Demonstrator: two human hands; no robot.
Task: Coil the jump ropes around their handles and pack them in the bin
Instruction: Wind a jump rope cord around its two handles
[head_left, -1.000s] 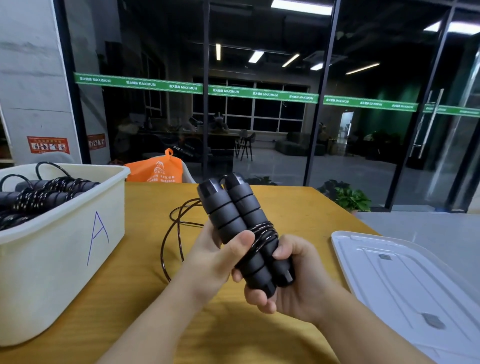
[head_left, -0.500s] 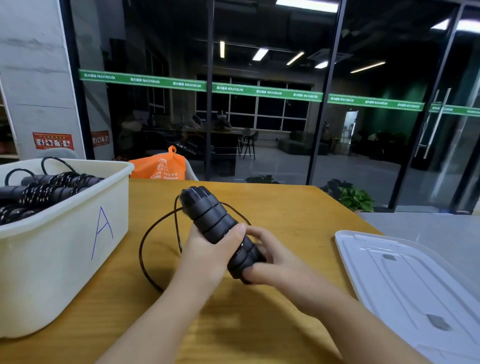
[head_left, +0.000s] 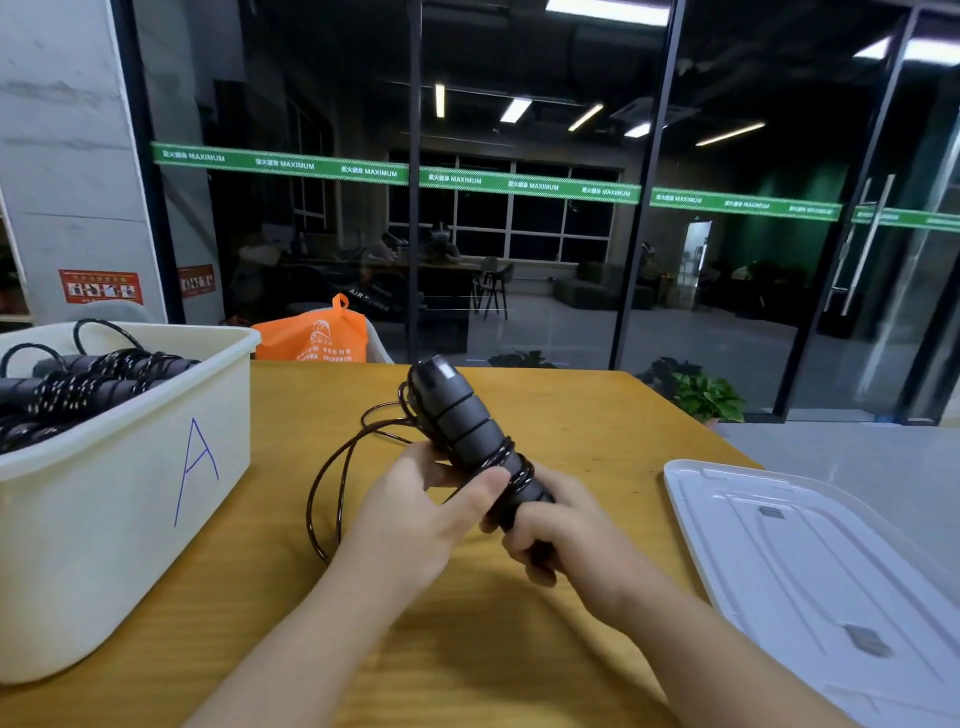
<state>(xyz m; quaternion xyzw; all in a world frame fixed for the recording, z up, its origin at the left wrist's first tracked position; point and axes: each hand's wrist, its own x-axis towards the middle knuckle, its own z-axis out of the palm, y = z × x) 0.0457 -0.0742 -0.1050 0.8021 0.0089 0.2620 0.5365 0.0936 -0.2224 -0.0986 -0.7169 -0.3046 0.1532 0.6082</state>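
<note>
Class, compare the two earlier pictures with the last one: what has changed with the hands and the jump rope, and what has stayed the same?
The handles tipped from nearly upright to leaning away. More rope now lies coiled around their lower part. The left hand shifted from gripping the handles to pinching the rope against them; the right hand keeps its grip on the lower end. The bin and the lid stayed put.

Prob. gym lobby: "MAXIMUM" glass banner.
</note>
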